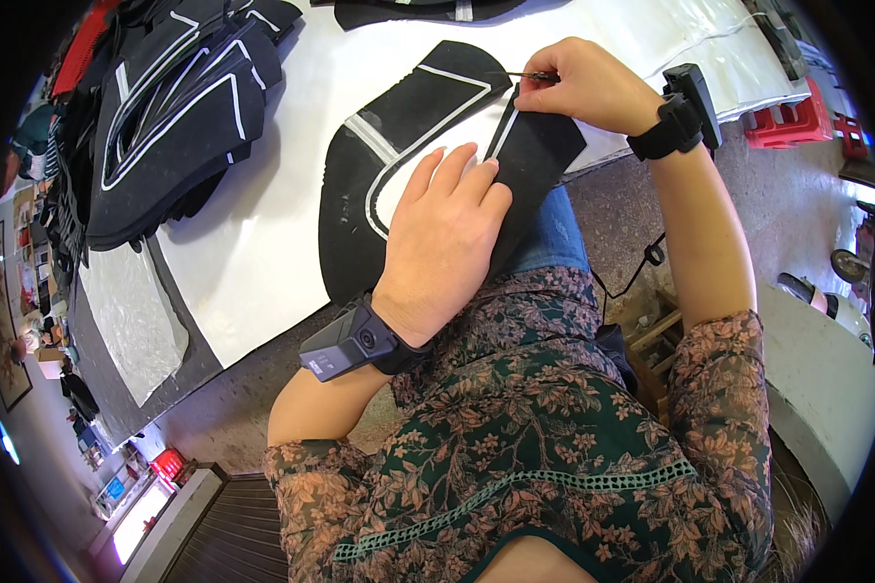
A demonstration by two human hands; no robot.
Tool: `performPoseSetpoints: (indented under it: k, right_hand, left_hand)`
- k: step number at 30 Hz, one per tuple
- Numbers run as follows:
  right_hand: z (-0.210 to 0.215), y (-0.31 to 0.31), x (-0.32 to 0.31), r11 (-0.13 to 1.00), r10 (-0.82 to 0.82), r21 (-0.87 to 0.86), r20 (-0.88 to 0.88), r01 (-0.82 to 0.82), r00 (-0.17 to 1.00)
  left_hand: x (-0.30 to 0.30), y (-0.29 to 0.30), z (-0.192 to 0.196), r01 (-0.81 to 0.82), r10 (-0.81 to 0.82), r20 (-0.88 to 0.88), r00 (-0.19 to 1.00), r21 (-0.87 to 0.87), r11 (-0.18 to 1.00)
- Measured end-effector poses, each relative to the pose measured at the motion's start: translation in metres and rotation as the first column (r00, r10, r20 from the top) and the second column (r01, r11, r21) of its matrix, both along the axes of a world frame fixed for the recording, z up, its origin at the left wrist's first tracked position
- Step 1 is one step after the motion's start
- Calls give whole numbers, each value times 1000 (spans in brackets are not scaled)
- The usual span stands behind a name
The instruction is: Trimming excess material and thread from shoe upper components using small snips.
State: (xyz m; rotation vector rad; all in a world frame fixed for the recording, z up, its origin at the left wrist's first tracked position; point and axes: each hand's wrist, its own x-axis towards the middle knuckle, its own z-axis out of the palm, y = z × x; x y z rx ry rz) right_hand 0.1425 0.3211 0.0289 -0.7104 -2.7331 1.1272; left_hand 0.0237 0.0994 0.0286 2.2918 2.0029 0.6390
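A black, curved fabric-like panel [345, 228] with white strips along its U-shaped inner edge lies on the white-covered table, its near part hanging over the table edge. My left hand [447, 228] rests on it, fingers stretched out near the cut-out, holding nothing. At the panel's far right, my right hand [588, 87] is closed in a pinch around a small, dark, thin-pointed tool [533, 75], its tip pointing left. The tool's exact kind is hard to make out. Just below the pinching fingers runs a narrow white strip [505, 133] beside the cut-out.
Several similar black panels [180, 185] are piled at the left of the white-covered table [238, 282]. Another black piece [408, 12] lies at the far edge. Clear plastic sheeting [131, 321] covers the near left. A red stool [792, 121] stands beyond the table's right end.
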Motion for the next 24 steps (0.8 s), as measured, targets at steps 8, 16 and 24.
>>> performPoseSetpoints:
  k: [8, 16, 24]
  right_hand:
    - [-6, 7, -7, 1000, 8, 16, 70, -9, 998]
    - [-20, 1, 4, 993, 49, 110, -88, -39, 995]
    - [-10, -22, 55, 815, 118, 579, -213, 28, 970]
  left_hand:
    - [-8, 25, -5, 35, -34, 39, 999, -22, 999]
    - [-17, 41, -13, 96, -92, -58, 994, 64, 993]
    - [-19, 44, -9, 78, -79, 31, 996, 27, 997]
